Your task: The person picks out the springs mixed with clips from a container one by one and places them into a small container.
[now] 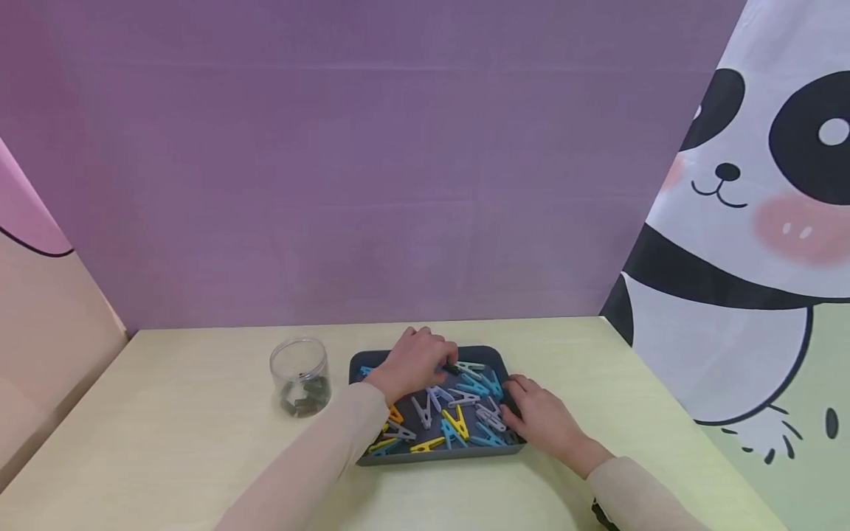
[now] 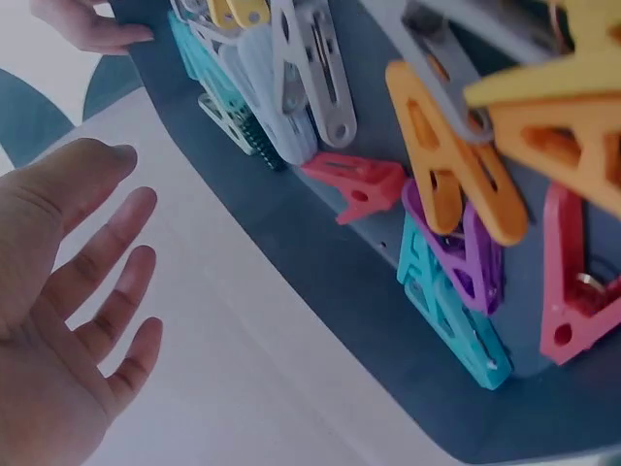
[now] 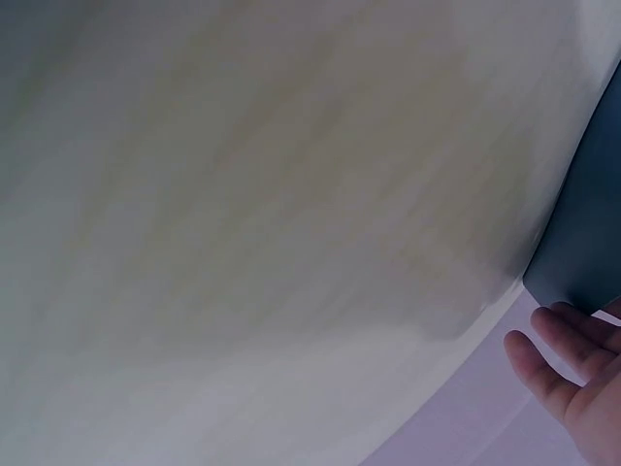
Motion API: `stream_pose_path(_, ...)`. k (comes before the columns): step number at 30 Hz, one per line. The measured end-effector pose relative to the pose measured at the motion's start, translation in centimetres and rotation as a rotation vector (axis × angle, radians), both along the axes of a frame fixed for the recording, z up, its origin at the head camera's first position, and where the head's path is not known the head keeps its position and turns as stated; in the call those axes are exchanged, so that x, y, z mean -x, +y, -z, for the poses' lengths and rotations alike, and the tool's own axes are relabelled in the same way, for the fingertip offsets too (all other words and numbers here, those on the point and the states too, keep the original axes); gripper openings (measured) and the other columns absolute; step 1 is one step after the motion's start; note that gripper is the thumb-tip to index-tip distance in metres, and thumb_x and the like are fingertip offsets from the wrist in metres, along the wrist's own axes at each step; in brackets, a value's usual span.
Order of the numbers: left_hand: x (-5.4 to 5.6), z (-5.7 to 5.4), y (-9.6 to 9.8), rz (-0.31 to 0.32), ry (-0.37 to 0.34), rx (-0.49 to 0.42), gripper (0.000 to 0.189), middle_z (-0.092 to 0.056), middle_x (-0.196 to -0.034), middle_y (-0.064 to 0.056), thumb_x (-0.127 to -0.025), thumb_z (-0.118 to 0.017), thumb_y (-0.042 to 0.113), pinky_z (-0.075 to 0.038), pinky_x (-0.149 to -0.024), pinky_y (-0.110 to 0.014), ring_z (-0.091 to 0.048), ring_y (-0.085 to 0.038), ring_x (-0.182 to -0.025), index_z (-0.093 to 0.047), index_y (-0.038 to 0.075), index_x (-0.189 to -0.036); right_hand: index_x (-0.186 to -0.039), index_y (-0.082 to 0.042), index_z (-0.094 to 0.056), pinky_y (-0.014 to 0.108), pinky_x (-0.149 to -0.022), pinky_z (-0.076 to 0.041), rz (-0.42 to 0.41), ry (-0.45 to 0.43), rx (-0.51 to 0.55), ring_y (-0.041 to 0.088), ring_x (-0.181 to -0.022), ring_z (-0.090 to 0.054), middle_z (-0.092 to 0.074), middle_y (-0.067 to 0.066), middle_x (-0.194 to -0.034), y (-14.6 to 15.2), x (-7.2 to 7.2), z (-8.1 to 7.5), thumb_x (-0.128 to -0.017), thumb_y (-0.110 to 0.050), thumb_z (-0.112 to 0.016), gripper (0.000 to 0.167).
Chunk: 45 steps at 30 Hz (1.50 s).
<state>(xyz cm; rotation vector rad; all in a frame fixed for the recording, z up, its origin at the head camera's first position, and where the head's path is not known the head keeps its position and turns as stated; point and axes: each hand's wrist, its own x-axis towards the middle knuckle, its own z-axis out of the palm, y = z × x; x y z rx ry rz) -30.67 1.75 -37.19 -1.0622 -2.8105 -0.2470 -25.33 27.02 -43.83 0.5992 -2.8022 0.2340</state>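
A dark grey tray (image 1: pixel 441 457) stands on the table, filled with plastic clothespins in light blue, yellow, grey, orange and other colours. Over its far part my left hand (image 1: pixel 413 365) pinches a small dark clothespin (image 1: pixel 451 368) between thumb and index finger; much of it is hidden. In the left wrist view my left hand's other fingers (image 2: pixel 116 228) are loosely spread. A red clothespin (image 2: pixel 359 183) and a purple one (image 2: pixel 456 252) lie below. My right hand (image 1: pixel 541 417) holds the tray's right side, its thumb over the rim, fingers touching the corner (image 3: pixel 582 282).
Left of the tray stands a clear round jar (image 1: pixel 300 376) without a visible lid, holding several dark pieces at its bottom. The pale wooden table (image 1: pixel 186 420) ends at a purple cloth backdrop (image 1: pixel 372 184). A panda print (image 1: pixel 764 184) hangs at the right.
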Motion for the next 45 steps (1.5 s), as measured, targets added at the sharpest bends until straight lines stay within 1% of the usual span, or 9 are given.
stream_pose_path(4,0.8,0.0,0.2,0.015,0.009,0.024,0.024,-0.078,-0.112,0.001,-0.097,-0.080,0.021,-0.047,-0.100,-0.040,-0.059,-0.021,-0.102,-0.076,0.019,-0.121,-0.118,0.004,-0.067,0.052,-0.097,-0.060,0.002,-0.008,0.001,0.037,-0.109,-0.071,-0.069,0.023,-0.125,-0.1,0.0,0.0,-0.097,-0.017,-0.072,0.030)
stream_pose_path(9,1.6,-0.2,0.4,0.028,0.036,0.048,0.021,-0.078,-0.110,0.003,-0.097,-0.080,0.021,-0.047,-0.104,-0.040,-0.060,-0.020,-0.105,-0.076,0.021,-0.117,-0.119,0.004,-0.067,0.052,-0.097,-0.060,0.005,-0.008,0.005,0.037,-0.110,-0.070,-0.068,0.024,-0.126,-0.1,0.1,0.1,-0.097,-0.016,-0.072,0.031)
stream_pose_path(12,2.0,-0.1,0.6,0.029,0.033,0.064,0.020,-0.077,-0.111,0.003,-0.097,-0.080,0.021,-0.048,-0.106,-0.041,-0.060,-0.020,-0.107,-0.076,0.021,-0.116,-0.120,0.005,-0.067,0.053,-0.098,-0.059,0.006,-0.016,0.003,0.038,-0.111,-0.070,-0.068,0.025,-0.127,-0.2,0.1,0.1,-0.097,-0.017,-0.072,0.031)
stream_pose_path(19,3.2,0.8,0.8,0.028,0.017,0.102,0.020,-0.076,-0.111,0.004,-0.097,-0.080,0.023,-0.047,-0.107,-0.040,-0.059,-0.019,-0.109,-0.075,0.022,-0.117,-0.121,0.004,-0.067,0.053,-0.100,-0.059,0.013,-0.047,0.006,0.039,-0.113,-0.070,-0.068,0.024,-0.129,-0.4,0.1,0.1,-0.098,-0.018,-0.072,0.032)
stream_pose_path(24,3.9,1.6,1.0,0.028,0.018,0.103,0.022,-0.077,-0.110,0.005,-0.096,-0.081,0.024,-0.046,-0.106,-0.038,-0.059,-0.018,-0.108,-0.076,0.023,-0.117,-0.121,0.004,-0.067,0.053,-0.099,-0.059,0.013,-0.037,0.004,0.038,-0.112,-0.070,-0.068,0.024,-0.128,-0.4,0.1,0.1,-0.097,-0.018,-0.072,0.032)
stream_pose_path(29,4.4,2.2,1.4,0.026,0.023,0.112,0.021,-0.078,-0.111,0.007,-0.096,-0.081,0.024,-0.046,-0.103,-0.037,-0.061,-0.017,-0.107,-0.077,0.024,-0.116,-0.120,0.005,-0.067,0.052,-0.098,-0.059,0.011,-0.020,0.002,0.038,-0.111,-0.070,-0.068,0.024,-0.126,-0.2,0.0,0.1,-0.097,-0.017,-0.073,0.032)
stream_pose_path(36,4.9,3.2,1.7,0.009,0.022,0.159,0.020,-0.078,-0.112,0.008,-0.096,-0.082,0.026,-0.047,-0.104,-0.036,-0.063,-0.015,-0.105,-0.077,0.025,-0.116,-0.120,0.004,-0.067,0.052,-0.098,-0.059,0.010,-0.021,0.005,0.037,-0.111,-0.070,-0.069,0.023,-0.126,-0.2,0.0,0.1,-0.097,-0.017,-0.073,0.032)
stream_pose_path(39,5.0,3.6,1.7,0.010,0.022,0.158,0.020,-0.078,-0.112,0.008,-0.096,-0.082,0.025,-0.047,-0.104,-0.037,-0.062,-0.015,-0.105,-0.077,0.025,-0.116,-0.120,0.004,-0.068,0.052,-0.098,-0.059,0.011,-0.018,0.003,0.037,-0.111,-0.070,-0.069,0.024,-0.126,-0.1,-0.1,0.1,-0.097,-0.017,-0.073,0.032)
stream_pose_path(45,5.2,4.0,1.8,-0.001,0.031,0.154,0.021,-0.078,-0.116,0.007,-0.097,-0.081,0.025,-0.047,-0.103,-0.036,-0.062,-0.016,-0.105,-0.077,0.024,-0.117,-0.121,0.004,-0.067,0.052,-0.099,-0.059,0.015,-0.023,-0.002,0.038,-0.112,-0.070,-0.068,0.024,-0.127,0.0,-0.1,0.0,-0.097,-0.017,-0.072,0.033)
